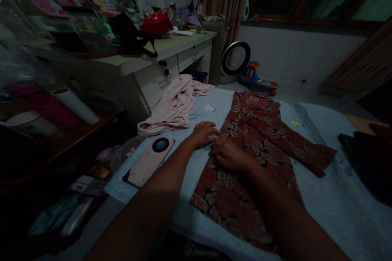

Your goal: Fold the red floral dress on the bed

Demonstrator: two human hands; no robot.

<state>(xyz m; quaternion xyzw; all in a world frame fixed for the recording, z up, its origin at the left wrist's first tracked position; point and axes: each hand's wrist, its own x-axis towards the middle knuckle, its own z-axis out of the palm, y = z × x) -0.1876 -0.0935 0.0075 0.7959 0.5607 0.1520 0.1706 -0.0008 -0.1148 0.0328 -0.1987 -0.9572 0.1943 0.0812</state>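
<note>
Floral garment (260, 136) of matt, lightly creased cloth

Spread out in front of me is a floral garment (260, 142), dark red with large rose-like blooms, pale greyish leaves and patches of black. It lies on a light blue cloth (330, 212), its narrower end away from me and its wider hem nearest me. One sleeve (312, 155) reaches out to my right, angled slightly back toward me. The body looks mostly flat, with soft creases near that sleeve.
</note>
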